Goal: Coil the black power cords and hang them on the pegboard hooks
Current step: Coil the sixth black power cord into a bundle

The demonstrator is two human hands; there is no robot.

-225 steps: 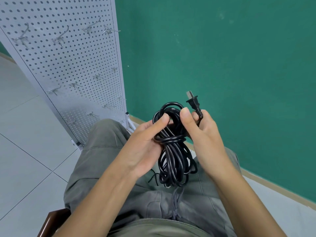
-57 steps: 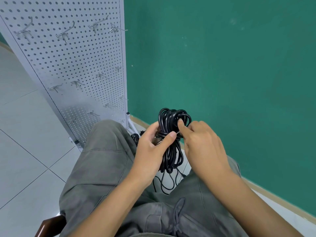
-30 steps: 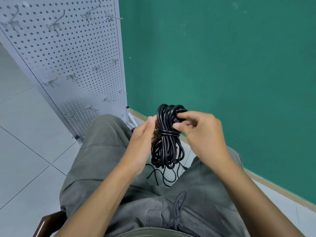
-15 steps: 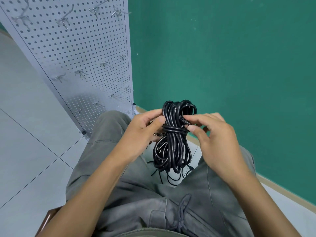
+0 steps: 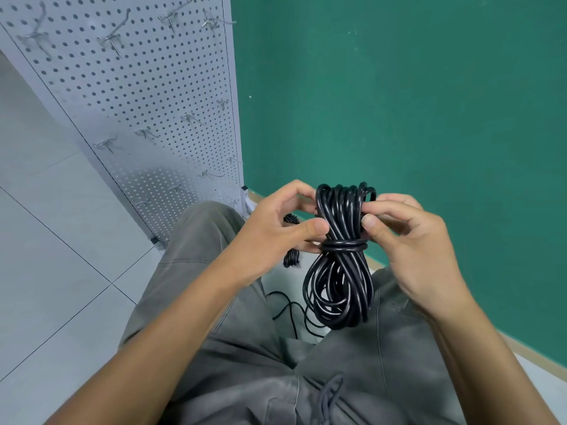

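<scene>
Above the lap, coiled cord (image 5: 340,259) held upright, left hand (image 5: 276,228) and right hand (image 5: 408,237) each pinching its top loops thumb against fingers, wrap band cinched mid-bundle; advice: keep band tight, open top loops wide for a hook (image 5: 106,145) on pegboard (image 5: 147,87); versus 7.5 s ago the plug no longer sticks out, end looks tucked
</scene>
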